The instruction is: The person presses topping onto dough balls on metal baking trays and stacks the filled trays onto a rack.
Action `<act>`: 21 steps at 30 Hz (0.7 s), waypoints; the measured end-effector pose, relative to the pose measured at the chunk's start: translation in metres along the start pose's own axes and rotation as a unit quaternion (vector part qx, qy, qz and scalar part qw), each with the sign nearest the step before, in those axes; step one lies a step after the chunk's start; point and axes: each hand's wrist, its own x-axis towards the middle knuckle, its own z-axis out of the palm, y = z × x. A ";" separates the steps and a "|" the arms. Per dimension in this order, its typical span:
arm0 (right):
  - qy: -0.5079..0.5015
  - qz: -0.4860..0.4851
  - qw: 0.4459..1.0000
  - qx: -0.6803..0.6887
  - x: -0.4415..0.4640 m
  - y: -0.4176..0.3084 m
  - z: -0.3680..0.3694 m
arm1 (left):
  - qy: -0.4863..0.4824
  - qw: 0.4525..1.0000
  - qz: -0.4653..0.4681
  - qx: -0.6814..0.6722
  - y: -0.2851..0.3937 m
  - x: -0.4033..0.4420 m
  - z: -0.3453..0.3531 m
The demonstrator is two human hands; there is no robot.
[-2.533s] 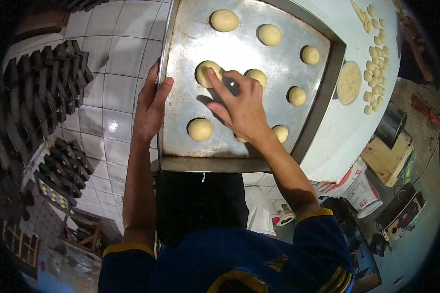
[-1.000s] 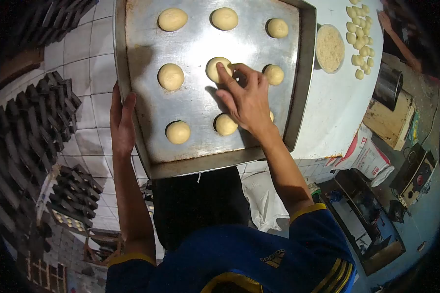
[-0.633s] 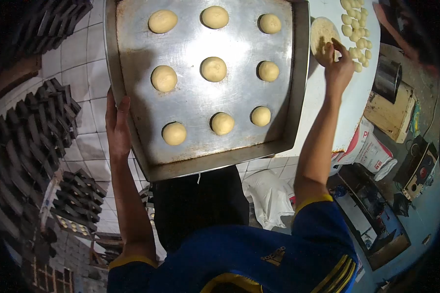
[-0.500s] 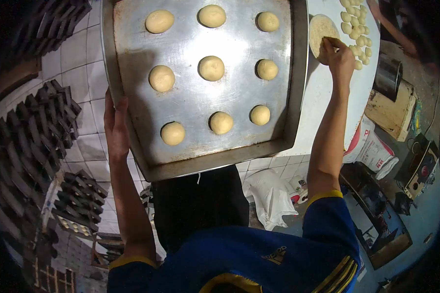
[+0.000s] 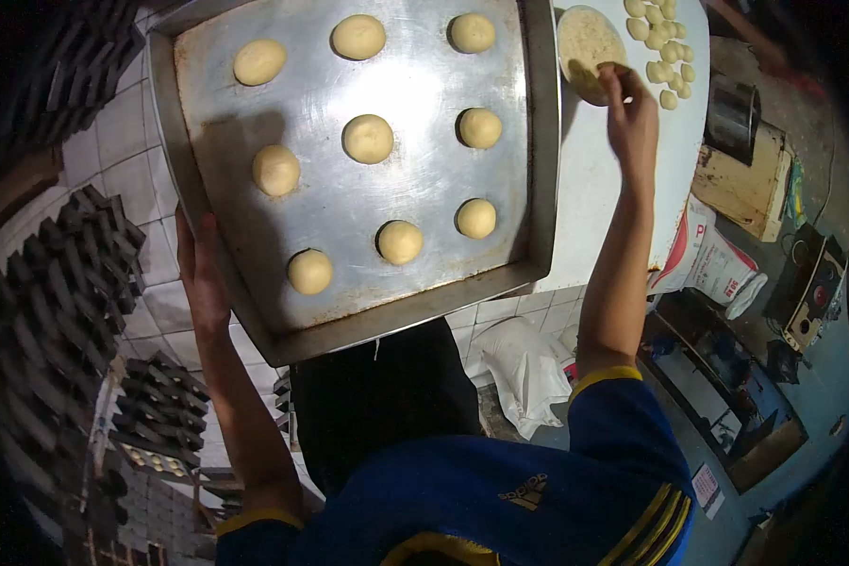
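Observation:
A large metal baking tray (image 5: 424, 307) with several round dough balls, such as this dough ball (image 5: 368, 139), spaced out on it fills the middle of the head view. At its left wall, my left hand (image 5: 203, 274) is closed on the tray edge, fingers partly hidden. To the right of the tray lies a round plate (image 5: 575, 38) of pale crumbs. Over the plate's right, near side is my right hand (image 5: 632, 113), fingertips pinched together; whatever they hold, if anything, is hidden.
Several small dough pieces (image 5: 668, 52) lie on the white table (image 5: 585, 217) beyond the plate. Stacked dark trays or racks (image 5: 57, 274) stand at left. White sacks (image 5: 524, 368), a dark pot (image 5: 731, 118) and a metal frame (image 5: 726, 406) are below and to the right.
The whole view has shifted, so tray, plate and table appear further left and higher. My right hand's fingertips have moved from the plate's middle toward its near right side.

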 end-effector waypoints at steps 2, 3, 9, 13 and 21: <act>-0.036 0.002 0.997 0.072 -0.032 -0.015 0.008 | 0.005 1.000 -0.002 0.000 -0.001 -0.001 0.001; -0.054 -0.004 0.993 0.102 -0.048 -0.022 0.017 | -0.004 1.000 -0.011 -0.022 -0.003 0.001 -0.002; -0.010 -0.117 0.993 -0.028 -0.095 -0.060 0.067 | -0.012 0.999 -0.014 -0.048 0.006 -0.002 0.004; 0.012 -0.145 0.988 -0.041 -0.106 -0.061 0.083 | 0.009 0.999 -0.027 0.022 0.004 -0.006 0.002; -0.041 -0.167 0.982 -0.081 -0.126 -0.070 0.065 | -0.040 0.999 -0.015 -0.002 -0.005 -0.001 -0.006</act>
